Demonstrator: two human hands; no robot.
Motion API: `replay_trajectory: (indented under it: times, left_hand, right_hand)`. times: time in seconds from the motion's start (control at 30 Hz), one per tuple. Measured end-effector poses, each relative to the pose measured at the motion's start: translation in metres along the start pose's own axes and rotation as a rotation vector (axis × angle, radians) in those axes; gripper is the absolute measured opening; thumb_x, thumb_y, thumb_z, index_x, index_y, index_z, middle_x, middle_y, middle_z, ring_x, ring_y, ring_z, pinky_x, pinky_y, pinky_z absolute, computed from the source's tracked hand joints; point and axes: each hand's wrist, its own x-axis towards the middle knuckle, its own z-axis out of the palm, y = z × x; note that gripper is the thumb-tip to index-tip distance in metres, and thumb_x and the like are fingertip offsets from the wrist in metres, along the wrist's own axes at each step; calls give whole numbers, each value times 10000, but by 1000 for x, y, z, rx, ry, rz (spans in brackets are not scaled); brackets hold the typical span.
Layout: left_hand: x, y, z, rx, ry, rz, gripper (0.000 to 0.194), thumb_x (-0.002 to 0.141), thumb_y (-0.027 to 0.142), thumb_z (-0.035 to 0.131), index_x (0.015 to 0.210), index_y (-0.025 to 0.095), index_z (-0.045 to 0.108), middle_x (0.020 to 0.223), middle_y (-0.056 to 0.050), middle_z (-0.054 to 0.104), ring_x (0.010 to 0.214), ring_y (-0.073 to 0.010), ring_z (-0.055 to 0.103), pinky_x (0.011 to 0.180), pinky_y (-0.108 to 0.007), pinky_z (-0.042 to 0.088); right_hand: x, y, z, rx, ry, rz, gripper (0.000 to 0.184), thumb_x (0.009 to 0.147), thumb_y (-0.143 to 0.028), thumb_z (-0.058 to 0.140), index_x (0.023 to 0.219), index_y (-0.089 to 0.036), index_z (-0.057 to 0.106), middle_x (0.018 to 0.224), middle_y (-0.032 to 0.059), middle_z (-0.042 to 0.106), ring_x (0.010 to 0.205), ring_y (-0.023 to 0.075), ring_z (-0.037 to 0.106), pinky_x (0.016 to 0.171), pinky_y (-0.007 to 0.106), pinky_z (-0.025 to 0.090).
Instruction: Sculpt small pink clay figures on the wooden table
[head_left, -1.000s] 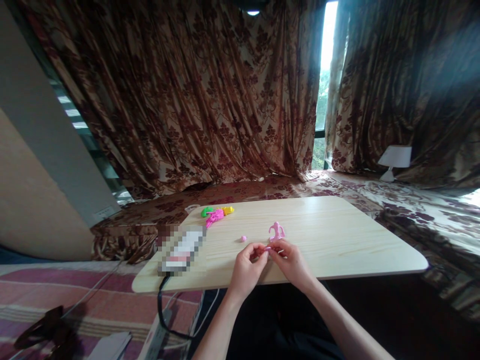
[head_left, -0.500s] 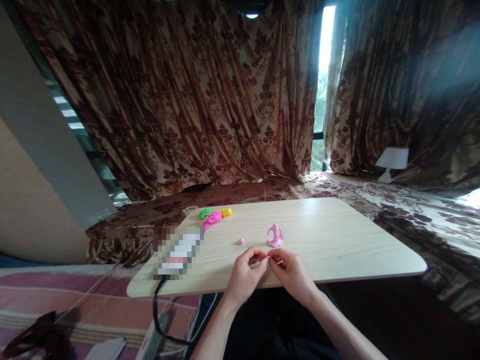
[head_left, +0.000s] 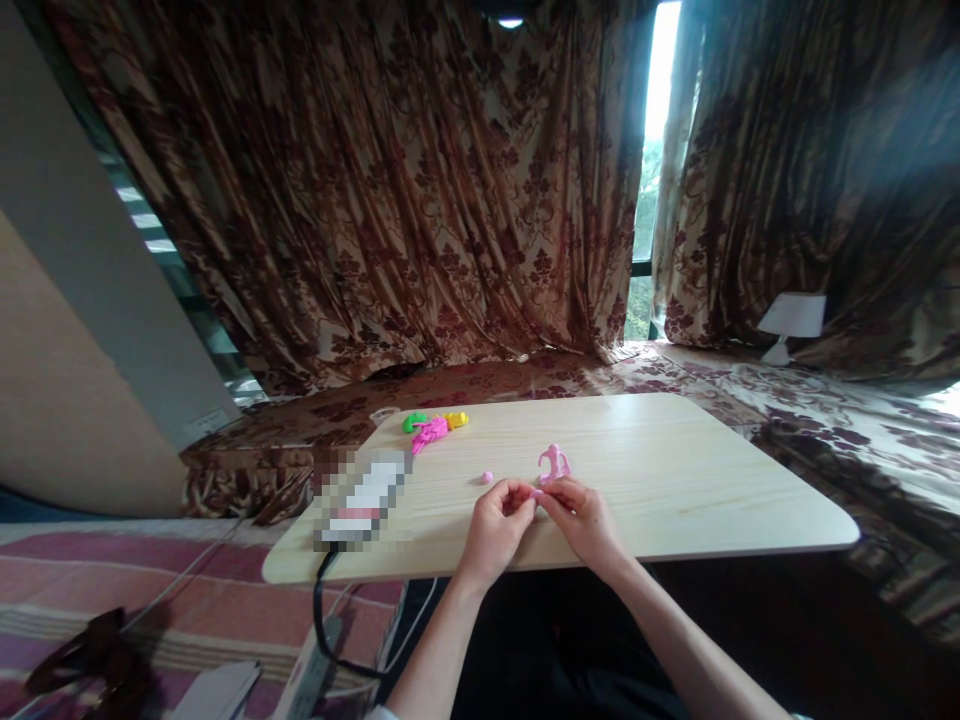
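Note:
My left hand (head_left: 493,532) and my right hand (head_left: 586,524) meet over the near part of the table, fingertips pinched together. Between them is a small piece of pink modelling clay (head_left: 538,494), mostly covered by the fingers. Just beyond my right hand stands an upright pink clay figure (head_left: 555,462) with curved arm-like strips at its sides; its base is partly hidden by that hand. A little pink clay ball (head_left: 487,478) lies apart on the tabletop, beyond my left hand.
On the pale wooden table (head_left: 675,480), green (head_left: 414,424), bright pink (head_left: 430,433) and yellow (head_left: 456,420) items lie at the far left. A blurred-out device (head_left: 364,500) with a black cable rests at the left edge. A white lamp (head_left: 792,318) stands behind, right.
Both hands have risen slightly away from me, toward the clay figure, and now cover its base. The pinched pink piece shows a little more. The view has shifted slightly.

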Motion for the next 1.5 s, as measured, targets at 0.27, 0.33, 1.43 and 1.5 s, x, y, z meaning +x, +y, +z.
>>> replay_trajectory:
  times: [0.27,0.33,1.43,1.5]
  left_hand:
    - [-1,-1,1,2,28,-4,150,763,291,582,799,146,572,733,0,586,682,-105,529,647,-205,413]
    - [-1,-1,2,18,16,10,139,761,281,582,792,146,578,718,2,584,664,-101,522,634,-201,410]
    - [-3,1,2,16,75,19,169,752,299,586,836,152,599,775,-26,633,744,-145,583,703,-234,449]
    - [-2,2,2,24,60,23,170,753,298,584,834,151,608,777,-29,637,736,-143,583,696,-232,450]
  right_hand:
    - [2,-2,0,40,1,78,194,797,-324,568,858,-179,682,797,42,665,705,164,611,615,244,483]
    - [2,-1,0,43,-6,75,180,796,-313,567,818,-170,674,797,43,659,699,161,608,596,236,483]
    - [-1,-4,1,60,-44,82,221,821,-351,526,805,-157,630,760,37,635,677,149,584,621,238,474]
    - [-1,-3,2,52,-32,82,221,817,-354,531,775,-157,621,730,30,626,663,146,577,613,236,472]
